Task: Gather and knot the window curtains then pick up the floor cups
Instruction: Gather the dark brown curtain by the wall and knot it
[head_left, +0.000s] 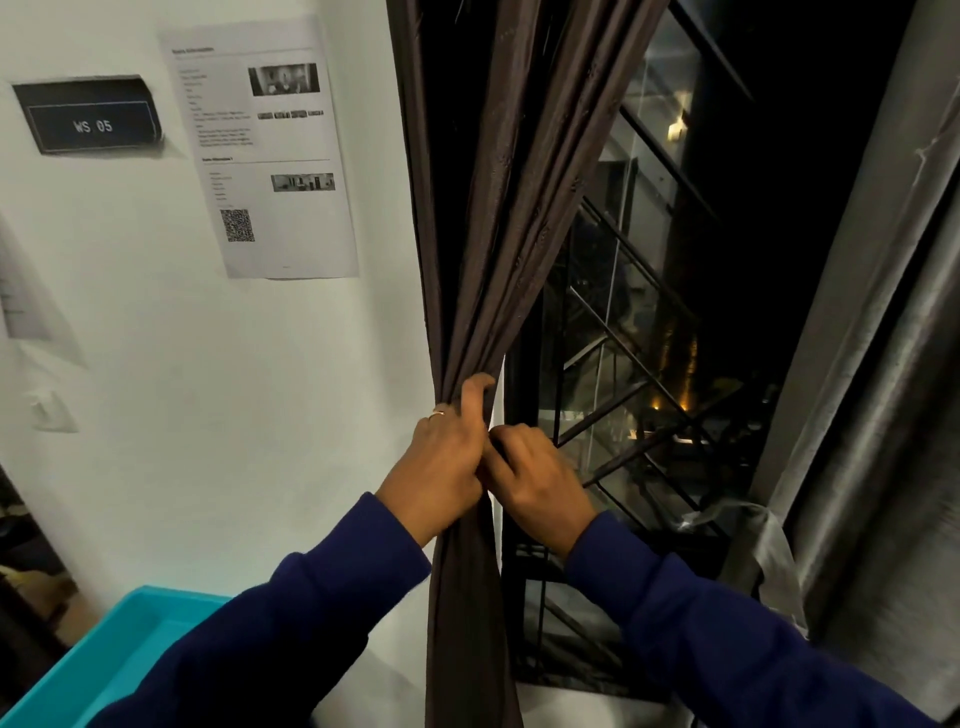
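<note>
Left hand (447, 457) curls round the gathered brown curtain (470, 332) beside the white wall; right hand (535, 475) pinches the same bunch against the window grille (623, 415). Soft, light, probably slippery cloth: best gripped at the narrow waist. Grey curtain (878, 364) hangs far right. No knot visible yet, and no cups in sight.

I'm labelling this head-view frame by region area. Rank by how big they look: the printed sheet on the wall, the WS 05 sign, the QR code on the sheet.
Largest to smallest as they appear:
1. printed sheet
2. WS 05 sign
3. QR code
The wide-angle lens distorts, but the gaps are clear.
</note>
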